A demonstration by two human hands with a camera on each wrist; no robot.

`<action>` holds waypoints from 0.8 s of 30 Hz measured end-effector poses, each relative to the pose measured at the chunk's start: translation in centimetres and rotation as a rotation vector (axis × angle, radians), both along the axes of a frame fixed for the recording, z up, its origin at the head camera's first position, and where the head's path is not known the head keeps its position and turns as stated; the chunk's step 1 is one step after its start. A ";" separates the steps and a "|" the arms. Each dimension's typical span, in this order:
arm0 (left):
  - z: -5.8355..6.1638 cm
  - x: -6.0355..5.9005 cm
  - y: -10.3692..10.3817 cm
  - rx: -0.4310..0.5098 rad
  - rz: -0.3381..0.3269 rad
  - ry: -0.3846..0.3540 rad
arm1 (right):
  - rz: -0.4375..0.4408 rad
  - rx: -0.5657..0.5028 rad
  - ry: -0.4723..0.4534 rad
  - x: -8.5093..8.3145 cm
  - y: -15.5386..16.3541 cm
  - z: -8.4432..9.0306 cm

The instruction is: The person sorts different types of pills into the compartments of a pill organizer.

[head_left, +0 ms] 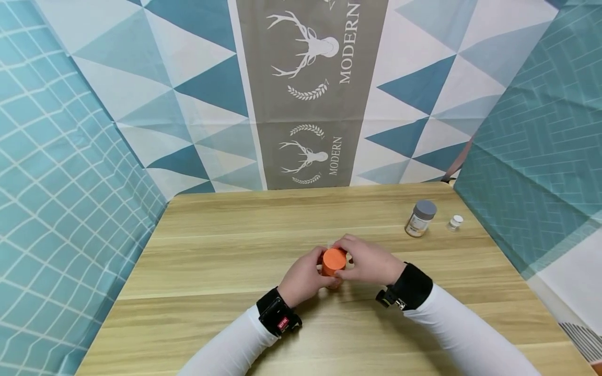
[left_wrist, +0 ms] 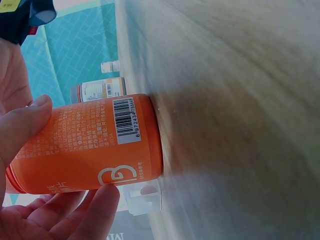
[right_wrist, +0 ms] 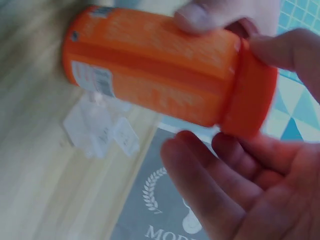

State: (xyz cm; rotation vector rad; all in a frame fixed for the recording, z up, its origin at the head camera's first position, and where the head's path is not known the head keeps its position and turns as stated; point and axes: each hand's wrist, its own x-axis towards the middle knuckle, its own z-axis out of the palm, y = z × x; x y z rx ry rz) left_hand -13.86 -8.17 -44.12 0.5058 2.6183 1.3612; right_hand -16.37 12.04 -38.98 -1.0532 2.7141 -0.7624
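An orange bottle [left_wrist: 85, 145] with white print and a barcode stands upright on the wooden table. My left hand [head_left: 303, 279] grips its body, thumb on one side and fingers on the other. Around the orange screw cap [head_left: 334, 259] my right hand [head_left: 371, 262] holds on, its thumb pressed to the cap's side in the right wrist view. The cap sits on the bottle's top. Just behind the bottle is a small clear plastic container [right_wrist: 95, 125], mostly hidden by the hands in the head view; what it holds is too blurred to tell.
A jar with a grey lid [head_left: 420, 218] stands at the table's back right, with a small white-capped vial [head_left: 455, 223] to its right. Patterned cloth [head_left: 202, 99] hangs along the far edge of the wooden table [head_left: 202, 250] and on both sides.
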 end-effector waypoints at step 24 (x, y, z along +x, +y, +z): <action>-0.1 -0.1 -0.1 -0.029 0.014 -0.004 | 0.234 0.029 -0.009 -0.1 -0.2 1.0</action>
